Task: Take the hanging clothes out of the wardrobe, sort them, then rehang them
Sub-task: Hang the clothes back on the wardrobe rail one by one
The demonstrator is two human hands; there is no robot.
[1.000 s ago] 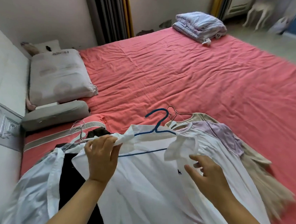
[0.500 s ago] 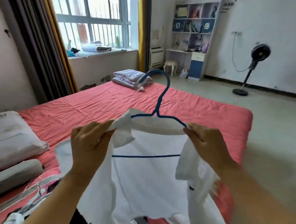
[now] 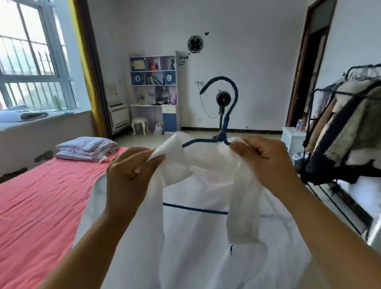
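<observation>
I see a thin white shirt (image 3: 202, 210), sheer and creased, draped on a blue hanger (image 3: 223, 129) held up just right of the pink bed (image 3: 33, 209). My left hand (image 3: 129, 181) pinches its collar; my right hand (image 3: 266, 157) pinches the shoulder beside the hook.

Shirt (image 3: 211, 210) on a hanger (image 3: 223, 129) held up at centre, the left hand (image 3: 131, 177) at its left collar, the right hand (image 3: 264, 155) at its right shoulder just beside the hanger's neck. Bed (image 3: 33, 209) lies to the left, folded quilt (image 3: 86, 146) on its far end, below the window (image 3: 19, 65). Bookshelf desk (image 3: 155, 90) and stool (image 3: 140, 125) stand against the far wall behind the shirt, fan (image 3: 223, 98) behind the hanger's hook, clock (image 3: 195, 44) above on the wall; clothes rack (image 3: 351, 134) to the right, door (image 3: 313, 54) behind it.
</observation>
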